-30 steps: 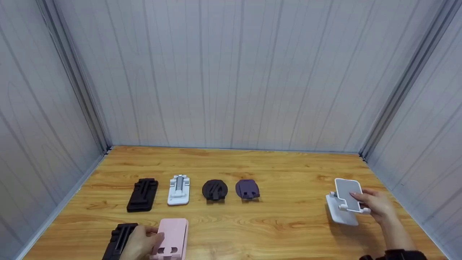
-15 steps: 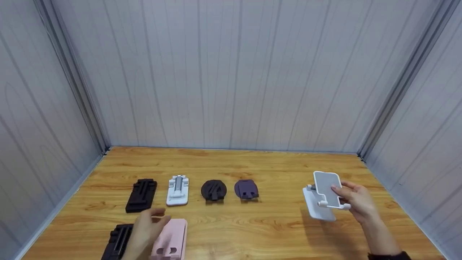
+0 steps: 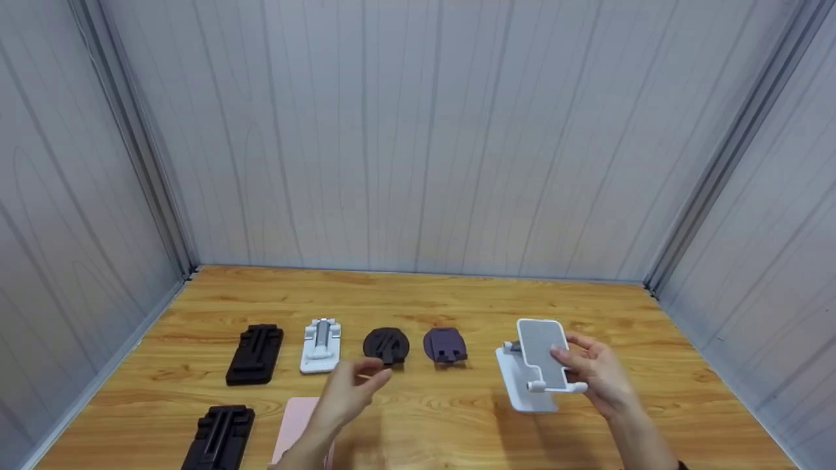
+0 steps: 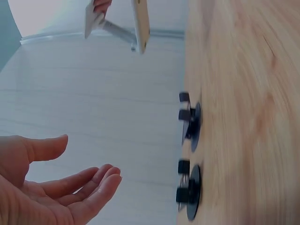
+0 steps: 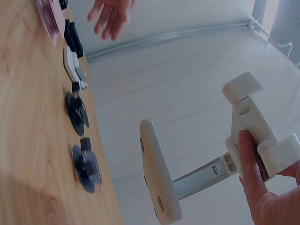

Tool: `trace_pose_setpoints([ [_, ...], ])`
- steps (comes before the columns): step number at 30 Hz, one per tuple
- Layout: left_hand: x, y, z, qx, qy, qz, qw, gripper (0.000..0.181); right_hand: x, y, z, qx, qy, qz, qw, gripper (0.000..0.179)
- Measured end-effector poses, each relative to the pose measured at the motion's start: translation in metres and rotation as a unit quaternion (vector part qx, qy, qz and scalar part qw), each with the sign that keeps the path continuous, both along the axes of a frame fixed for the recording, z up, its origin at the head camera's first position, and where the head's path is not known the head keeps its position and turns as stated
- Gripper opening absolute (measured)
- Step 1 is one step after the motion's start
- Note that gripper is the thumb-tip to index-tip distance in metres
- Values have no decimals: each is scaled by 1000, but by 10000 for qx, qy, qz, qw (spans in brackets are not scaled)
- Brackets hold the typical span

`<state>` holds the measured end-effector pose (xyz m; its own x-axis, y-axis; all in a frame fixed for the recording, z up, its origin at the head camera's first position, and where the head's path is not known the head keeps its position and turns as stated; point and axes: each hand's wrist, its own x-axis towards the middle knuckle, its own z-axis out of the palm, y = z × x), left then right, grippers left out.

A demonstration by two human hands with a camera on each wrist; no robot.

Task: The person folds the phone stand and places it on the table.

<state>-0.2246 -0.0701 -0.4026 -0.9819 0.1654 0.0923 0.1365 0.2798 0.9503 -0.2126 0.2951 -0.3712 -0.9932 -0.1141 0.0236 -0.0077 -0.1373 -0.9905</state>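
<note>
A white folding phone stand (image 3: 542, 352) with a grey pad hangs above the right half of the table, unfolded, its base below and its metal arm (image 5: 199, 179) showing in the right wrist view. My right hand (image 3: 597, 375) grips its upper plate by the right edge, thumb on the grey pad. My left hand (image 3: 349, 391) hovers over the table with bent, parted fingers and nothing between them; the left wrist view shows the same gap between thumb and fingers. Beneath its wrist lies a pink phone stand (image 3: 295, 421), partly hidden. Just beyond the fingertips is a round black stand (image 3: 386, 346).
Beside the round black stand lies a round purple stand (image 3: 445, 346). Farther left are a folded white stand (image 3: 321, 346) and two folded black stands, one behind (image 3: 255, 354) and one in front (image 3: 219, 437). Pale panel walls (image 3: 418, 143) enclose the wooden table (image 3: 418, 287).
My left hand has let go of the pink stand, lifted and moved right. My right hand has carried the white stand left, toward the middle of the table.
</note>
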Motion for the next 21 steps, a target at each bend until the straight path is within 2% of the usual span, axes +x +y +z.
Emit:
trace_pose_setpoints([
  [6, 4, 32, -6, 578, -128, -658, 9961, 36, 5, -15, -4, -164, 183, 364, 9990, 17],
  [11, 10, 58, -13, 846, -682, -1049, 9885, 36, 9, -25, -8, -470, 282, 669, 9962, 18],
  [16, 13, 74, -21, 976, -1070, -1247, 9816, 33, 12, -34, -12, -668, 335, 889, 9932, 23],
  [21, 17, 87, -28, 1266, -1215, -1436, 9740, 32, 15, -41, -13, -734, 266, 888, 9930, 28],
])
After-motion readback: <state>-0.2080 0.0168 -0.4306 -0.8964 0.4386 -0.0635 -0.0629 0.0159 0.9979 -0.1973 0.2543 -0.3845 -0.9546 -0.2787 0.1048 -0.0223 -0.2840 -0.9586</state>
